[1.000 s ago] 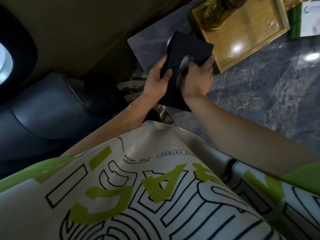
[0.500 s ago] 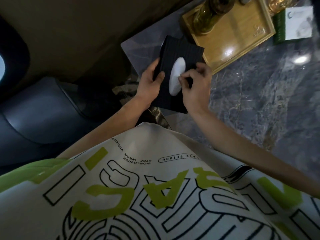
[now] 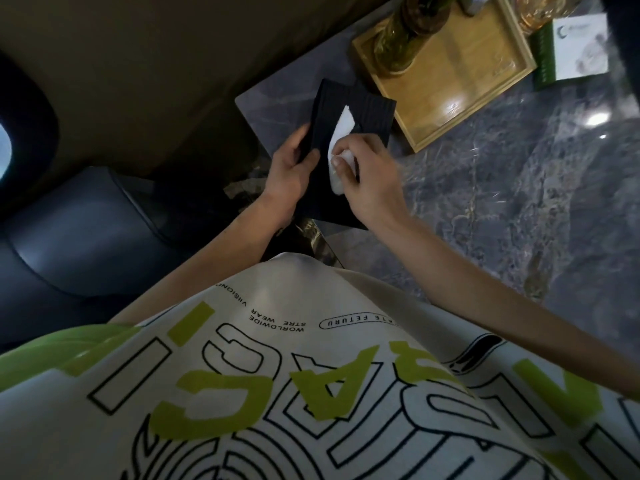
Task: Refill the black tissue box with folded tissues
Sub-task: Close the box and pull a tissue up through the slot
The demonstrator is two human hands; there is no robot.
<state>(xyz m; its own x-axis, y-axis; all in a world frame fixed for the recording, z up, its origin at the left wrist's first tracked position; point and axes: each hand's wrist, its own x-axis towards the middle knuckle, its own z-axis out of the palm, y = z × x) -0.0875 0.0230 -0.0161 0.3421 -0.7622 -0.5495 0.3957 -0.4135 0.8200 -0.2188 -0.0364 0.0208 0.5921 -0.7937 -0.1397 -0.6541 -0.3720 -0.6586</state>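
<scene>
The black ribbed tissue box (image 3: 372,112) lies on the corner of the grey marble table (image 3: 519,188), its slotted top facing me. White tissue (image 3: 341,128) shows through the oval slot and a fold of it sticks out. My left hand (image 3: 289,168) grips the box's left edge, thumb on top. My right hand (image 3: 369,168) pinches the raised fold of tissue between thumb and fingers, over the lower half of the slot.
A wooden tray (image 3: 460,84) with a green glass bottle (image 3: 403,39) stands just right of the box. A green-and-white packet (image 3: 571,46) lies at the far right. A dark seat (image 3: 86,230) is to my left, below the table corner.
A second ago both hands covered the box and the slot looked dark. Then white tissue filled the slot, and now my right hand has pinched a fold and drawn it up out of the opening.
</scene>
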